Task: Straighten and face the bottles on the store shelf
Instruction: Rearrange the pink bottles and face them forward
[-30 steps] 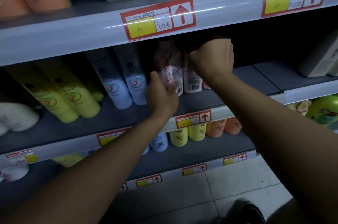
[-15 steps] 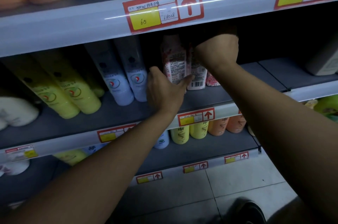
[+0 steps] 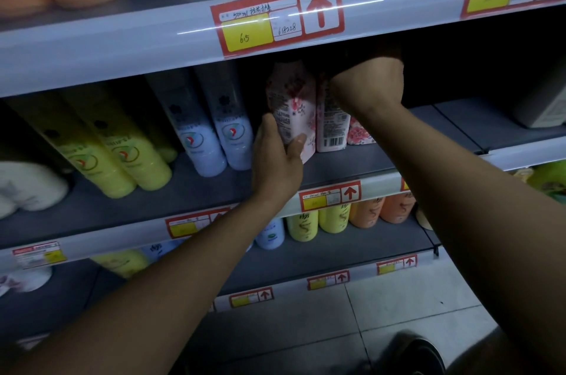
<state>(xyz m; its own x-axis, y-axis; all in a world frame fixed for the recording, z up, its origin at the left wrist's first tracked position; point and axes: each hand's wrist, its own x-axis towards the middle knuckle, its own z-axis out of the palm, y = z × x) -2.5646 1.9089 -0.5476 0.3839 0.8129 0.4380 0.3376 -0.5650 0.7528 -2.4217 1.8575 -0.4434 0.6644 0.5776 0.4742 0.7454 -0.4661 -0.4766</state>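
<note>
Two pink floral bottles stand on the grey middle shelf [image 3: 352, 163]. My left hand [image 3: 275, 160] grips the lower part of the left pink bottle [image 3: 294, 108], whose side is partly turned toward me. My right hand [image 3: 367, 86] reaches in under the upper shelf and closes on the top of the right pink bottle [image 3: 332, 126], whose barcode label faces out. A third floral bottle [image 3: 361, 134] peeks out behind my right wrist.
Two pale blue bottles [image 3: 214, 132] and several yellow bottles [image 3: 122, 154] stand left of the pink ones. White bottles [image 3: 30, 187] sit at far left. The upper shelf edge with a red price tag [image 3: 275, 19] hangs low. More bottles fill the shelf below [image 3: 333, 218].
My left hand has turned the left pink bottle, so its back label has swung left and floral print shows. My right hand stays on the other bottle's top.
</note>
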